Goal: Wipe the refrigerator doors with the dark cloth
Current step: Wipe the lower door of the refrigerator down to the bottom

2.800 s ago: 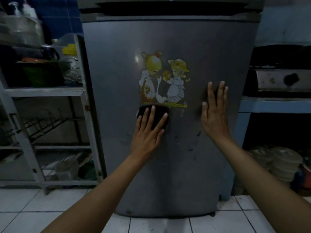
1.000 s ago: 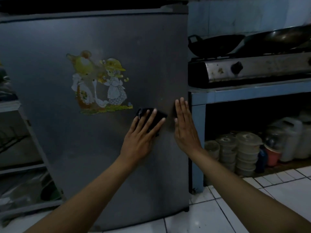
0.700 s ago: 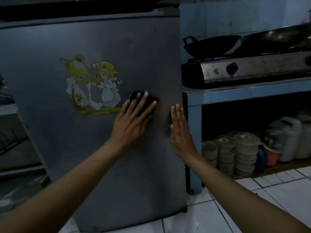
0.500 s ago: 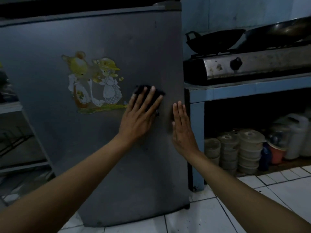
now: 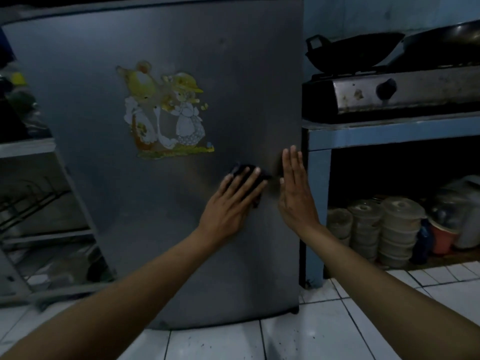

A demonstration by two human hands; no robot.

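The grey refrigerator door [image 5: 104,100] fills the middle of the view and carries a cartoon sticker [image 5: 166,113]. My left hand [image 5: 231,203] presses the dark cloth [image 5: 244,169] flat against the door below and right of the sticker, with straight spread fingers; only the cloth's upper edge and a bit by the thumb show. My right hand [image 5: 296,193] lies flat on the door near its right edge, fingers straight and pointing up, a small gap from the left hand.
A blue counter [image 5: 389,133] stands right of the fridge with a gas stove [image 5: 389,92] and two dark woks [image 5: 353,48]. Stacked lidded containers [image 5: 376,229] sit underneath. A metal rack [image 5: 31,203] with dishes is on the left. White floor tiles [image 5: 311,333] lie below.
My left hand has slid the cloth down the door from beside the sticker to below it. My right hand stays flat near the door's right edge.
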